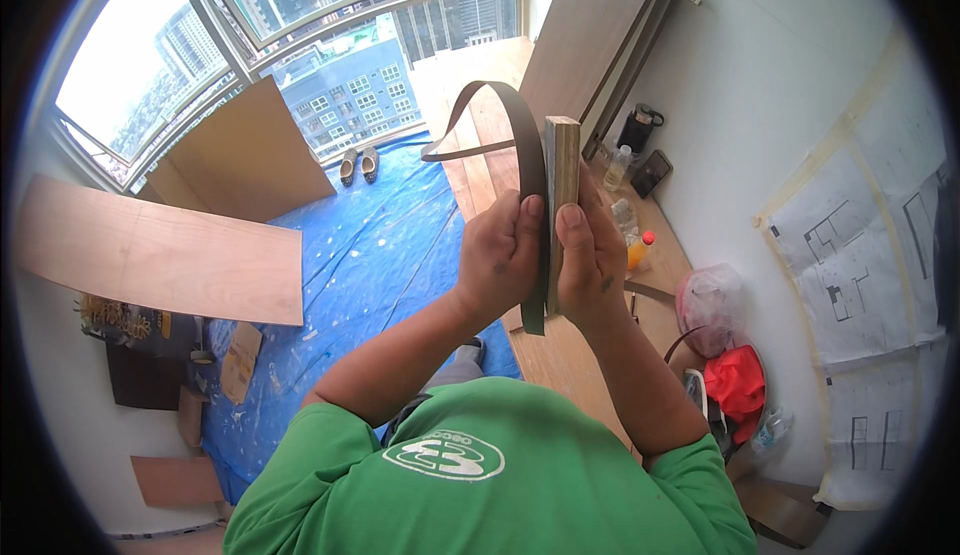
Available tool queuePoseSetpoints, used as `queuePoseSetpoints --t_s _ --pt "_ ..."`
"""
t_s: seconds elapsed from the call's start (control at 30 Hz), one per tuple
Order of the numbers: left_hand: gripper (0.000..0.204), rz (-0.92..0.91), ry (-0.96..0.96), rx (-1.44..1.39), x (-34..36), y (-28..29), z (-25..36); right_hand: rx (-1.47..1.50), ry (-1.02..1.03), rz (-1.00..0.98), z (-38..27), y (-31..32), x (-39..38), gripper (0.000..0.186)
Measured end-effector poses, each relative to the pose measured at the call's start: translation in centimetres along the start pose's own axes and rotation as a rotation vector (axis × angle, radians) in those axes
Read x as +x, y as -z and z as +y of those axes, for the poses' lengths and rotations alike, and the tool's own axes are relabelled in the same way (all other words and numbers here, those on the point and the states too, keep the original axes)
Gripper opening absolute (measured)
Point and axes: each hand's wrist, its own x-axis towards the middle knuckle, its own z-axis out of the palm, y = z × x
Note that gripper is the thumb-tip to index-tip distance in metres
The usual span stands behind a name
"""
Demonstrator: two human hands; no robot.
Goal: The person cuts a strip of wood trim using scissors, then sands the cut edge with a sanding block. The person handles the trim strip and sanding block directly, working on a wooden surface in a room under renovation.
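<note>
Out in front of my chest I hold two things side by side. My left hand (499, 256) is closed on a dark brown, flexible edge-banding strip (526, 140), whose free upper end curls over to the left in a loop. My right hand (590, 263) grips a short piece of plywood (565, 160) upright, its layered edge facing me. The strip runs along the left side of the plywood and its lower end hangs just below my hands. Both thumbs press near the place where strip and wood meet; my fingers hide part of that contact.
Blue sheeting (400, 200) covers the floor, with a pair of shoes (360, 166) by the window. Wood panels (170, 250) stand left. Along the right wall are a black flask (640, 129), bottles, a phone (651, 173), bags (735, 380) and taped drawings (840, 255).
</note>
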Motion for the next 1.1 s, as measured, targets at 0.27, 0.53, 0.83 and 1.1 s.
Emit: queuePoseSetpoints --t_s 0.27,0.53,0.83,1.1 --pt "0.046 0.196 0.183 0.035 5.5 1.8 -3.8 0.310 -0.571 -0.016 2.2 0.6 -8.6 0.062" --pt "0.047 0.151 0.273 -0.075 4.9 0.3 -3.9 0.573 -0.474 0.034 1.2 0.2 -5.7 0.062" --pt "0.040 -0.126 0.115 0.080 -0.2 -0.3 -1.7 0.383 -0.298 0.203 1.0 -1.2 -2.8 0.064" --pt "0.037 -0.034 0.033 0.148 -2.1 0.0 -2.4 0.340 -0.259 0.097 1.1 -0.2 -3.9 0.059"
